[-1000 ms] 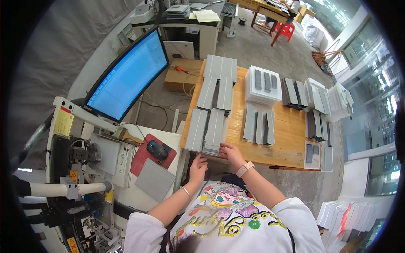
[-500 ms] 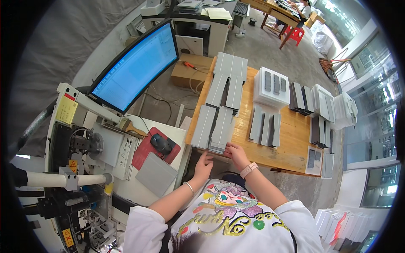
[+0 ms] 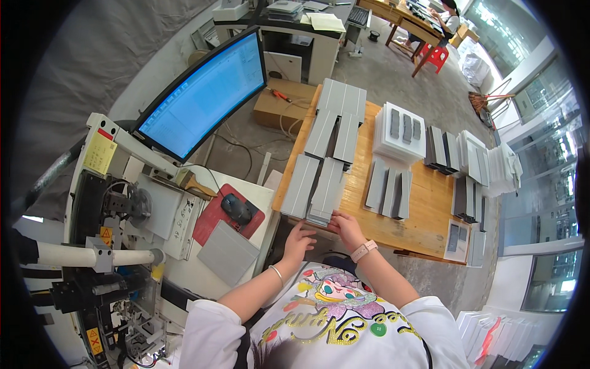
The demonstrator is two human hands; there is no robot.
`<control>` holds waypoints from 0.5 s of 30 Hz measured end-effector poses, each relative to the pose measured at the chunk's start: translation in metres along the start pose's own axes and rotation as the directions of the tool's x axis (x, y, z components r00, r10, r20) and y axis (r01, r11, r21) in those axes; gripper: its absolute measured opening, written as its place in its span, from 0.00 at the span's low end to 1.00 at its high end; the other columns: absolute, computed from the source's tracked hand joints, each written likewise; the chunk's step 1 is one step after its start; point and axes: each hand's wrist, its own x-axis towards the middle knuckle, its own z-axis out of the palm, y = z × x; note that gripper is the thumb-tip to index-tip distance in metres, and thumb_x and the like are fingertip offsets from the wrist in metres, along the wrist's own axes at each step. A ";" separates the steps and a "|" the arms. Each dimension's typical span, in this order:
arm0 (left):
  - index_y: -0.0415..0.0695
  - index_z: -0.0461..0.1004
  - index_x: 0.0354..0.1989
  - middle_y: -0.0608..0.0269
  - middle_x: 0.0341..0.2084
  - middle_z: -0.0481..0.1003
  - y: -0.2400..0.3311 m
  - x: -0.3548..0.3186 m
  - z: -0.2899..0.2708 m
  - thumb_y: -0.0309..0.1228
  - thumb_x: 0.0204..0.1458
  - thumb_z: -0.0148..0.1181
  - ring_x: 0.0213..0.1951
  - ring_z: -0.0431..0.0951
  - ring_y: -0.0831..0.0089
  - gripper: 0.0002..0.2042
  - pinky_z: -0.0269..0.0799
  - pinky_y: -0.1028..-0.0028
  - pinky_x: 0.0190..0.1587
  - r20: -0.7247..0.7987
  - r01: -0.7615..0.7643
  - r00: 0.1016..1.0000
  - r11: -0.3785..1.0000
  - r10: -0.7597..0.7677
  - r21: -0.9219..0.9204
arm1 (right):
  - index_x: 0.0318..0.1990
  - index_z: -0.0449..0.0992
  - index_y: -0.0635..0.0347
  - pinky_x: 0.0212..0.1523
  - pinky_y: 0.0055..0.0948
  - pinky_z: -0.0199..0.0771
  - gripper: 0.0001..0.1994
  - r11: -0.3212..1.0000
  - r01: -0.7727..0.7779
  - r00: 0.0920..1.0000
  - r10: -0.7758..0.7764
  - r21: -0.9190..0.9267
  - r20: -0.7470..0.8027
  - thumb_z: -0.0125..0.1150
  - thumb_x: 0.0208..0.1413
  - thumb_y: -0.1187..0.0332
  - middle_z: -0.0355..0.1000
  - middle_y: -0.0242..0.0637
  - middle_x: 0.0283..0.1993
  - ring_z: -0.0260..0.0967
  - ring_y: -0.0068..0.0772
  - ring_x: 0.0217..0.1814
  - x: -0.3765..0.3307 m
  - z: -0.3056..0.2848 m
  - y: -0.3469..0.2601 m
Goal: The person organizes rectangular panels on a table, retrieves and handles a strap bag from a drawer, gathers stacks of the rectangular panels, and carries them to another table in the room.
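Observation:
Several stacks of grey folded card pieces stand on the left side of a wooden table. At the near edge, a low grey card stack (image 3: 326, 192) lies slightly fanned beside a second grey stack (image 3: 298, 187). My right hand (image 3: 349, 230) rests against the near right corner of the fanned stack, fingers extended. My left hand (image 3: 299, 246) is just in front of the near edge, its fingers apart and their tips close to the stacks' lower ends. Whether those fingertips touch the card cannot be made out.
The wooden table (image 3: 375, 231) also carries white sheet piles (image 3: 399, 138) and more grey stacks (image 3: 389, 189). To the left are a machine arm (image 3: 117, 257), a monitor (image 3: 206, 92), a mouse (image 3: 236, 209) and a loose grey card (image 3: 228, 253). Another person (image 3: 447, 23) sits far off.
The whole view has shifted slightly, with the table appearing a little lower. Both hands stay at the near end of the grey stacks, with hardly any movement.

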 end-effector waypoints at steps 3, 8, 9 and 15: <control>0.46 0.49 0.57 0.56 0.39 0.68 -0.004 0.001 0.000 0.21 0.43 0.42 0.34 0.71 0.74 0.28 0.67 0.79 0.34 -0.004 -0.023 1.000 0.997 0.023 0.071 | 0.48 0.61 0.72 0.47 0.25 0.64 0.17 1.000 -0.011 1.000 0.011 0.026 0.000 0.41 0.50 0.74 0.66 0.44 0.44 0.65 0.32 0.45 0.000 -0.001 0.001; 0.46 0.52 0.56 0.56 0.38 0.69 -0.002 0.006 -0.004 0.21 0.43 0.43 0.32 0.72 0.74 0.27 0.67 0.79 0.32 -0.007 -0.004 1.000 0.999 0.005 0.054 | 0.48 0.61 0.71 0.45 0.24 0.65 0.17 0.995 -0.056 0.998 0.057 0.081 -0.003 0.43 0.50 0.74 0.67 0.43 0.43 0.65 0.31 0.44 0.008 -0.008 0.008; 0.45 0.52 0.55 0.56 0.37 0.69 -0.002 0.007 -0.004 0.21 0.42 0.43 0.31 0.72 0.74 0.26 0.68 0.79 0.31 0.000 -0.005 1.000 0.999 0.005 0.039 | 0.47 0.62 0.71 0.43 0.24 0.66 0.16 0.993 -0.070 0.998 0.070 0.095 0.002 0.44 0.50 0.73 0.67 0.42 0.42 0.65 0.30 0.44 0.009 -0.009 0.008; 0.45 0.54 0.54 0.57 0.34 0.71 -0.002 0.010 -0.009 0.20 0.42 0.43 0.30 0.72 0.74 0.25 0.68 0.80 0.30 0.000 0.009 1.000 0.999 -0.009 0.036 | 0.46 0.63 0.68 0.41 0.24 0.66 0.15 0.995 -0.095 0.995 0.094 -0.021 -0.030 0.44 0.50 0.76 0.67 0.36 0.39 0.65 0.26 0.40 0.006 0.002 -0.001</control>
